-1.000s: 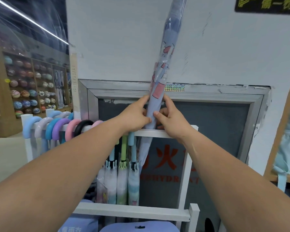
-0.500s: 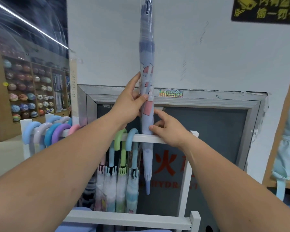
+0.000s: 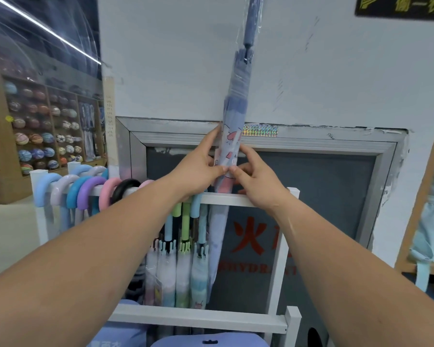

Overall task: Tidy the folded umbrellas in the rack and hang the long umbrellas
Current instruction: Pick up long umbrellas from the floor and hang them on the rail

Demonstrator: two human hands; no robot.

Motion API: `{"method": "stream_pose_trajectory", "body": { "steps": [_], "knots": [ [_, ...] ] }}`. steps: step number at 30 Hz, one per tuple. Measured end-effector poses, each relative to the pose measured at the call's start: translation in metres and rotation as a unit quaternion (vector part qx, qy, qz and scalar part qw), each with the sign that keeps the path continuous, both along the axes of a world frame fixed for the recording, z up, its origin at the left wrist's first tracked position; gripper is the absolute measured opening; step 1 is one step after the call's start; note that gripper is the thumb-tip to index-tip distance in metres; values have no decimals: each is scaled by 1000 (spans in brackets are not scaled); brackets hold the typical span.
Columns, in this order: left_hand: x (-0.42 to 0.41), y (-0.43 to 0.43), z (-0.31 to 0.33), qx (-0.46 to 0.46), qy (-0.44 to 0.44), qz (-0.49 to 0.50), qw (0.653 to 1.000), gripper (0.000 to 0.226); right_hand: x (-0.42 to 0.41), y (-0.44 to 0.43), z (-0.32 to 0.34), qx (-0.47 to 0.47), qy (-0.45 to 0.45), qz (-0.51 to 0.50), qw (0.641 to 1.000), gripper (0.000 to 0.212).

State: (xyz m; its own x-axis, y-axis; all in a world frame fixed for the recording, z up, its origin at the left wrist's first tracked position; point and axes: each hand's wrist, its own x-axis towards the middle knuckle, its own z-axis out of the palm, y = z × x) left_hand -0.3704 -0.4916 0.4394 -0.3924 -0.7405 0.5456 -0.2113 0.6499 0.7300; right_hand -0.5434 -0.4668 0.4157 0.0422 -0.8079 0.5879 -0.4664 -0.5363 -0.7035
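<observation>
A long lavender umbrella (image 3: 237, 96) in clear wrap stands nearly upright behind the white rack's top rail (image 3: 238, 199), leaning slightly right at the top, its tip low inside the rack. My left hand (image 3: 198, 171) and my right hand (image 3: 254, 180) both grip its printed middle just above the rail. Several long umbrellas hang by curved handles (image 3: 85, 189) on the rail at left. Green and blue-handled ones (image 3: 184, 236) hang under my left wrist.
The rack's lower white bar (image 3: 198, 319) crosses near the bottom, with lavender packaged items (image 3: 211, 341) below. Behind is a grey metal-framed panel (image 3: 311, 176) in a white wall. Shelves of balls (image 3: 43, 136) stand far left. A wooden shelf edge (image 3: 421, 209) is at right.
The umbrella swung upright and then tilted right again while sinking lower into the rack. My left hand slid down to meet my right hand on its middle.
</observation>
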Motion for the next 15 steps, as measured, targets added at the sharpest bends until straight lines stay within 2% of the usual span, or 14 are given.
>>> {"method": "stream_pose_trajectory", "body": {
  "steps": [3,7,12,15],
  "knots": [
    [-2,5,0,-17,-43,23,999,88,0,-1,0,-15,43,-15,999,49],
    [-3,2,2,-12,-63,29,998,76,-4,-6,-1,0,44,-8,999,46],
    [-3,-5,8,13,52,23,998,47,-2,-6,-3,31,107,-8,994,44],
    [-5,-5,14,28,107,6,994,49,-2,-8,0,58,128,-9,990,42]
  ]
}}
